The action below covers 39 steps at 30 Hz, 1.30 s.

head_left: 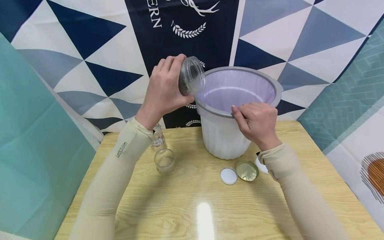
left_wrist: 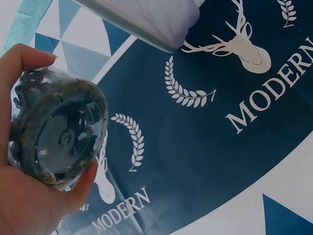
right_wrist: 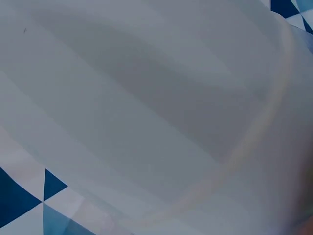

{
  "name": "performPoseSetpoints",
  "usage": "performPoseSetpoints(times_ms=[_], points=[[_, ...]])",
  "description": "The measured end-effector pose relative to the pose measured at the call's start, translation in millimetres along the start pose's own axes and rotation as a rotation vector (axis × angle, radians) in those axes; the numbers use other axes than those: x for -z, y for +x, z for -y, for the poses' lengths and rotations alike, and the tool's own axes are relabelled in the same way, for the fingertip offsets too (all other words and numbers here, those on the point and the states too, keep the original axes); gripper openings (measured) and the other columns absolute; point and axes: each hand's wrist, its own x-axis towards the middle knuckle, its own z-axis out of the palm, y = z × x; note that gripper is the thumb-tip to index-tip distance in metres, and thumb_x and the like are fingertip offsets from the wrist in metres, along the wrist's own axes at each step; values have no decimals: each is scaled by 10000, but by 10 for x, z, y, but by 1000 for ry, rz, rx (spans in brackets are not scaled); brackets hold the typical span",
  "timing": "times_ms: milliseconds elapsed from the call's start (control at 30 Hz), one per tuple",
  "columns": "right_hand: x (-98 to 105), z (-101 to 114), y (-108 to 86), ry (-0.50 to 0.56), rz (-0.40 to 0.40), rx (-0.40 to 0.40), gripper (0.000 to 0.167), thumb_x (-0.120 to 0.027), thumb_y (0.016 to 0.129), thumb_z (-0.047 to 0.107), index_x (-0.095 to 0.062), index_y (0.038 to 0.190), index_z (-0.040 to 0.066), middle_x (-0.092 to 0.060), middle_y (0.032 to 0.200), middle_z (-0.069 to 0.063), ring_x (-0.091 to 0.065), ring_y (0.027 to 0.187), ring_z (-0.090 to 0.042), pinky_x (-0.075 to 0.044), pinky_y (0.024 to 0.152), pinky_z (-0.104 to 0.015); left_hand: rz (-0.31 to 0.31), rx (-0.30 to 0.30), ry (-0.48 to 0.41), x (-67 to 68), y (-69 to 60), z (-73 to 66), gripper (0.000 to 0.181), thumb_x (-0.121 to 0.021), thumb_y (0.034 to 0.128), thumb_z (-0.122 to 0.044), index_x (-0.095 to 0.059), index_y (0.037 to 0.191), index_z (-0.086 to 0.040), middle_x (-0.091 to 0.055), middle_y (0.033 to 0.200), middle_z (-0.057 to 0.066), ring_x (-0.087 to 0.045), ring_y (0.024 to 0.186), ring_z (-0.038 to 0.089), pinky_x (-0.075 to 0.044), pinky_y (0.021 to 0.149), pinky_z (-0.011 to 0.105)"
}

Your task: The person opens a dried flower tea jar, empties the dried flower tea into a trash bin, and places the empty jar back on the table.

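Note:
My left hand (head_left: 164, 87) grips a clear jar (head_left: 192, 76) raised beside the rim of a white bin (head_left: 223, 136). The jar lies tilted, its mouth toward the bin. Through its base in the left wrist view, dark bits show inside the jar (left_wrist: 66, 134). A purple liner (head_left: 237, 88) covers the bin's inside, under a grey rim ring. At the near right side, my right hand (head_left: 258, 122) grips that rim, fingers curled over it. The bin's pale wall (right_wrist: 122, 112) fills most of the right wrist view, and little of the hand shows there.
Left of the bin stand a clear cup (head_left: 164, 160) and a labelled bottle (head_left: 158, 139), partly behind my left forearm. In front of the bin lie a white lid (head_left: 228, 176), a gold-coloured lid (head_left: 247, 171) and another white lid (head_left: 261, 166), partly hidden. A patterned cloth hangs behind.

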Motion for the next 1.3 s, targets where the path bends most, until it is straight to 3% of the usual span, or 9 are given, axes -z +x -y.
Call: performPoseSetpoints(times_ms=[333,567,833,1300], points=[[-71,17,25,-57,-15,-8,571,-419,1012,283,-459,464,128,-554,451,-57,-519,392,-268,-222,416,-305,25,-5,66,-8,164,27,893,-856,753,-393,-485,1490,-52,-604,1371,148,-549,1246,327,-477,1066,470],[-85,27,18,-71,-23,-13,559,-412,999,261,-402,454,135,-426,404,-34,-411,361,-237,-183,424,-301,26,-90,172,-6,367,-21,845,-829,755,-322,-497,1494,-81,-600,1389,119,-562,1268,316,-438,1119,462],[-74,41,32,-61,-30,-24,552,-412,990,252,-406,451,135,-416,401,-31,-388,359,-231,-168,431,-296,110,-122,260,-49,587,-171,838,-816,804,-325,-459,1534,-124,-567,1461,105,-508,1382,303,-380,1183,458],[-70,43,35,-50,-12,-33,566,-399,997,263,-390,447,129,-361,391,-29,-308,357,-203,-151,438,-296,80,-227,444,-133,698,-239,679,-718,877,-214,-462,1501,-142,-563,1483,121,-499,1410,308,-350,1221,462]])
